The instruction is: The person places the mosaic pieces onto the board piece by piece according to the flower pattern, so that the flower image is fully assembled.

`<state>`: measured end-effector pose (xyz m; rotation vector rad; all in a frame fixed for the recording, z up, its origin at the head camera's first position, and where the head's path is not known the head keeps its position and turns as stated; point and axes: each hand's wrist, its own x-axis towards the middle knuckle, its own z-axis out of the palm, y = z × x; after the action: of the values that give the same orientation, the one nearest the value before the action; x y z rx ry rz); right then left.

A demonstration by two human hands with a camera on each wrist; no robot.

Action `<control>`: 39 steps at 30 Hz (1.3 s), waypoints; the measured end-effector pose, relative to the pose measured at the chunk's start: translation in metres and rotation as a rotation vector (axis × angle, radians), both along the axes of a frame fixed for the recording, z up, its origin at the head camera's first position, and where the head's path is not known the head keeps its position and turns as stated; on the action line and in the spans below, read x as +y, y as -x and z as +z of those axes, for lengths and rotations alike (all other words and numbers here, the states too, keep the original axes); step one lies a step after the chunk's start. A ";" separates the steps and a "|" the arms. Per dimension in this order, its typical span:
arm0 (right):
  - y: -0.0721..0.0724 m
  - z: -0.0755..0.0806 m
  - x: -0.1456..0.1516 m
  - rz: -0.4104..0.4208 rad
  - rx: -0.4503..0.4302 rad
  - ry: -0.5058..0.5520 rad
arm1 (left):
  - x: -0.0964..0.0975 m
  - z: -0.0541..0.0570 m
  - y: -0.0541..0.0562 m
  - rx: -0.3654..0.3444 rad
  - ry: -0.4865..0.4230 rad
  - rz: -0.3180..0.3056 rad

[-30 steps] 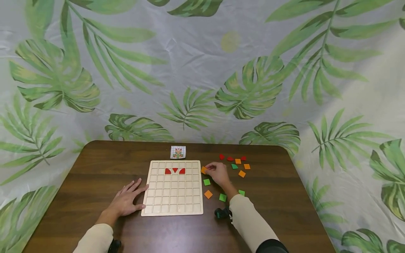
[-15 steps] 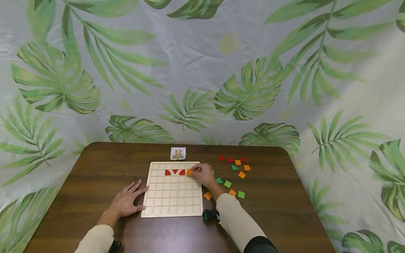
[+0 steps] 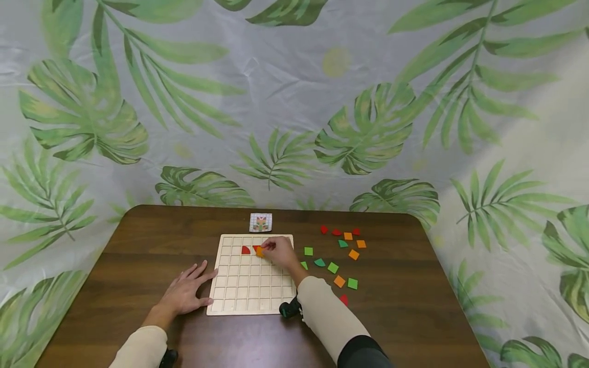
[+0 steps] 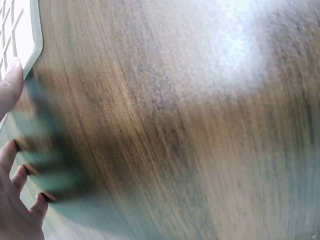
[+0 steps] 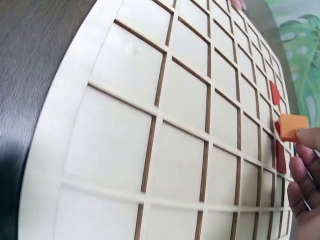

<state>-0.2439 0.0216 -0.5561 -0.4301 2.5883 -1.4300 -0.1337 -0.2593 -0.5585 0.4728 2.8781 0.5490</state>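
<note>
A pale wooden grid board (image 3: 248, 286) lies on the brown table. My right hand (image 3: 279, 251) is over its upper part and pinches an orange square tile (image 3: 259, 252) between thumb and fingers. In the right wrist view the orange tile (image 5: 293, 126) is held just above red pieces (image 5: 280, 156) in the grid. A red quarter-round piece (image 3: 246, 250) sits in a cell to the left, and a red triangle (image 3: 255, 248) is partly covered by the tile. My left hand (image 3: 186, 291) rests with spread fingers at the board's left edge, thumb touching it.
Loose tiles lie right of the board: several green ones, such as a green square (image 3: 333, 268), several orange squares (image 3: 353, 254), and red pieces (image 3: 337, 232). A small printed pattern card (image 3: 261, 223) lies behind the board. A leaf-print cloth (image 3: 285, 102) hangs behind the table.
My right hand has carried the orange tile leftward from beside the board to above the row of red pieces. The left hand stays at the board's edge.
</note>
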 end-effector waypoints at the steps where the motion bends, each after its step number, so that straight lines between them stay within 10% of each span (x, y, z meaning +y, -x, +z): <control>1: 0.001 -0.001 -0.002 0.004 0.010 -0.007 | 0.000 0.000 0.000 0.002 0.000 -0.002; 23: -0.003 -0.002 -0.035 0.076 0.068 -0.126 | 0.000 -0.004 0.001 0.007 -0.007 0.003; 39: -0.004 -0.007 -0.041 0.165 0.211 -0.430 | -0.002 -0.004 -0.001 0.008 -0.021 0.020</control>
<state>-0.2396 -0.0193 -0.5636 -0.7375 2.8380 -0.7804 -0.1330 -0.2610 -0.5628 0.4513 2.8903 0.5827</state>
